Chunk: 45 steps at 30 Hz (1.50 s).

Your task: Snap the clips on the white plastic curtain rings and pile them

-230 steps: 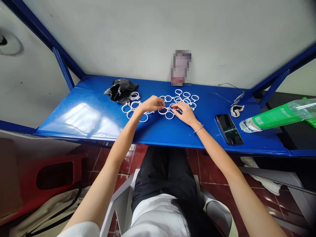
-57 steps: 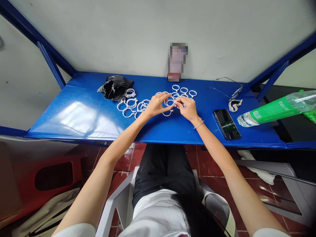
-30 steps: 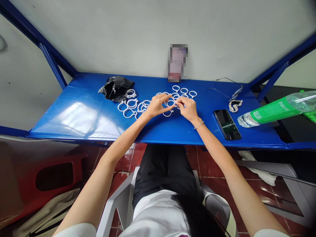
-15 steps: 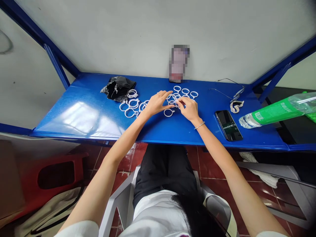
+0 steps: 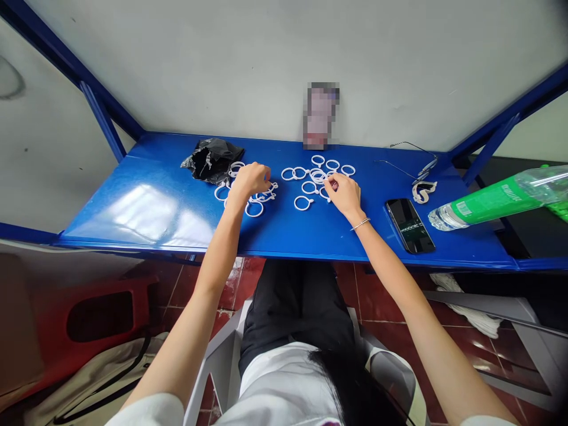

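Observation:
Several white plastic rings lie in two groups on the blue shelf top. My left hand sits curled over the left pile of rings, fingers closed on a ring there. My right hand rests at the right group of rings, its fingertips pinched on a ring at the group's edge. A single ring lies alone between my two hands.
A crumpled black plastic bag lies at the back left. A dark phone lies to the right, with a white clip, thin glasses and a green-labelled bottle beyond it. A blurred object leans on the wall.
My left hand has let go of the ring held between both hands and moved left to the left pile. My right hand stayed by the right group and lowered onto it.

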Motion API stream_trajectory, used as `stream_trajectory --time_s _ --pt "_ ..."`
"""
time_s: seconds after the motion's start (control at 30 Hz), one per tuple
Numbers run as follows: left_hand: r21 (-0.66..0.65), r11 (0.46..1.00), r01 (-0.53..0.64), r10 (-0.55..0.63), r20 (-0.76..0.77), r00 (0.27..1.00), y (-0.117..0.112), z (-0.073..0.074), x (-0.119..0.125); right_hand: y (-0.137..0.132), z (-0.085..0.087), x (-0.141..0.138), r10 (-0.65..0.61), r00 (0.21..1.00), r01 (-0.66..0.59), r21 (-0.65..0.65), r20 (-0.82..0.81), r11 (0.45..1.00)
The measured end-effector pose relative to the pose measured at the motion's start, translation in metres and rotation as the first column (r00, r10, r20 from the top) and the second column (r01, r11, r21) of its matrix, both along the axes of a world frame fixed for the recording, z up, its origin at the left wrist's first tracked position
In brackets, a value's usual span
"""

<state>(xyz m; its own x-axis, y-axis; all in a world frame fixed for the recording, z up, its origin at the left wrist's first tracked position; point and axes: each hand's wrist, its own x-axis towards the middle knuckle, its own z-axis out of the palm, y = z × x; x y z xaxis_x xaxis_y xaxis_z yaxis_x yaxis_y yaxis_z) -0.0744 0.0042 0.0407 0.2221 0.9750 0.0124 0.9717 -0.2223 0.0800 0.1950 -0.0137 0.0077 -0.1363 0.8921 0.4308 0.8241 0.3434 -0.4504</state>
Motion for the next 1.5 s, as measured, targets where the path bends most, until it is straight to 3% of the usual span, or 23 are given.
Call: stream_trajectory --time_s 0.2,0.33,0.47,0.6,0.77,1.13,1.5 --pt "0.059 0.996 0.069 -0.071 0.028 0.997 0.009 -0.018 -0.005 0.007 -0.008 0.007 -0.047 0.999 0.046 0.086 0.009 0.995" --pt "0.084 0.989 0.122 -0.129 0.082 0.988 0.012 -0.021 -0.006 0.009 -0.010 0.008 -0.016 1.000 0.020 0.148 -0.025 0.989" --pt "0.095 0.964 0.249 -0.263 0.189 0.946 0.011 -0.015 0.004 0.006 -0.007 0.002 0.125 0.989 -0.114 0.121 -0.082 0.986" --pt "0.120 0.917 0.381 -0.400 0.284 0.872 0.005 -0.012 0.024 0.000 -0.003 -0.006 0.338 0.939 -0.332 0.085 -0.069 0.939" --pt "0.191 0.881 0.433 -0.471 0.284 0.835 -0.003 -0.013 0.042 -0.003 -0.004 -0.010 0.464 0.886 -0.462 0.083 -0.002 0.883" --pt "0.292 0.876 0.385 -0.472 0.350 0.809 -0.011 -0.014 0.047 -0.003 -0.003 -0.009 0.409 0.910 -0.397 0.144 -0.065 0.906" --pt "0.306 0.875 0.375 -0.463 0.302 0.833 -0.013 -0.015 0.052 -0.004 0.000 -0.009 0.387 0.918 -0.366 0.191 -0.090 0.911"
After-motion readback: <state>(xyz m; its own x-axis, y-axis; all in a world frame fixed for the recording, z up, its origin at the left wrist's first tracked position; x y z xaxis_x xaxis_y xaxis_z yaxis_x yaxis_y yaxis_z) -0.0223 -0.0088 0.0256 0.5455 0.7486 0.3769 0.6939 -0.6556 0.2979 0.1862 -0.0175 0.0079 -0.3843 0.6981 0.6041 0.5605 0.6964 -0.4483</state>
